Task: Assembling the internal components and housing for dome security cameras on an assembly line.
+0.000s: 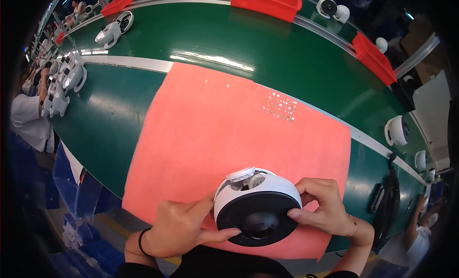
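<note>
Housing looks stiff, smooth, probably light; left grip and right grip clasp opposite sides; white shell suits holding, sparing lens.

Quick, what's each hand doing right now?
Left hand: closed, holding the left side of the white camera, thumb on its black front.
Right hand: closed, holding its right side, thumb also on the front.
</note>
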Motion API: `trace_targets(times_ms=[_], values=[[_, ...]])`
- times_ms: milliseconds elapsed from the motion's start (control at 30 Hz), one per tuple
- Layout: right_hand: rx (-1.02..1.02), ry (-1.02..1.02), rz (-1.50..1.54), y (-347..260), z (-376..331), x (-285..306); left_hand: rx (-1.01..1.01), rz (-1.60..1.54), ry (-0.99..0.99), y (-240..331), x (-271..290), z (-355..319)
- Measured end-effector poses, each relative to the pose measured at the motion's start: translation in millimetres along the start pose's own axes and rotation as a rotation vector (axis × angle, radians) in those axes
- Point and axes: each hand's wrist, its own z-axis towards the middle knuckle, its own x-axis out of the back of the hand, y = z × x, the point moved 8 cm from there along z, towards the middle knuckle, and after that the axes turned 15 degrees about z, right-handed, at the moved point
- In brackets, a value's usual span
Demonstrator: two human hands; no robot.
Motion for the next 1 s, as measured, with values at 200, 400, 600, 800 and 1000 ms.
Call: trace_targets(times_ms=[200, 400, 600, 800, 1000], values=[[0.112, 0.006, -0.044, -1.4, -2.6, 4.2, -0.101, -0.038, 0.137, -0.3, 13.2, -10.4], [0.092, 0.037, 0.078, 11.7, -5.7, 13.4, -0.163, -0.091, -0.091, 12.0, -16.3, -22.7], [-0.020, 0.045, 0.132, 19.5, 3.2, 13.1, -0.217, -0.173, -0.087, -0.3, -33.5, -13.8], [-0.124, 0.023, 0.059, 15.6, 14.9, 7.6, 0.130, -0.675, -0.058, -23.6, -19.8, -10.0], [-0.058, -0.015, -0.121, 8.6, 20.0, 8.3, 0.090, -0.193, -0.070, -7.3, -1.4, 13.5]])
